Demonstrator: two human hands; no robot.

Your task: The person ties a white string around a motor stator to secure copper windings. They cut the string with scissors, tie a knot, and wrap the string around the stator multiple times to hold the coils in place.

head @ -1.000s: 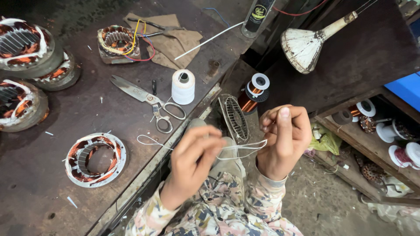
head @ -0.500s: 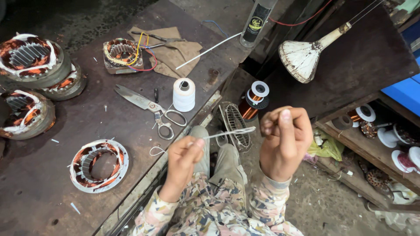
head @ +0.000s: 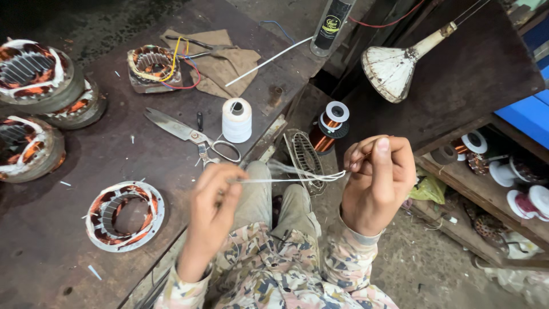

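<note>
From the head view, the left hand (head: 214, 200) and the right hand (head: 377, 180) hold a thin white thread (head: 286, 179) stretched between them, above the person's lap and just off the near edge of the dark workbench (head: 68, 252). The left hand's fingers are pinched together on one end of the thread; the right hand's thumb and forefinger are clamped on the other end, where several strands loop and gather. To do this well, I judge the thread should be kept taut and level, pinched close to the fingertips so the strands do not slip or tangle, with both hands working clear of the bench edge.

On the bench, just beyond the left hand, lie steel scissors (head: 189, 134) and an upright spool of white thread (head: 237, 120). Nearer and to the left sits a flat ring-shaped motor stator with copper windings (head: 124, 216). Further left are stacked round stators (head: 34, 109), and at the far side a smaller stator with yellow and red wires (head: 153, 66) beside a brown cloth (head: 229, 63). A spool of copper wire (head: 329, 126) stands between the hands and a white cone-shaped lamp shade (head: 392, 68). A wire-mesh guard (head: 306, 160) stands right behind the thread and could snag a loose strand.
</note>
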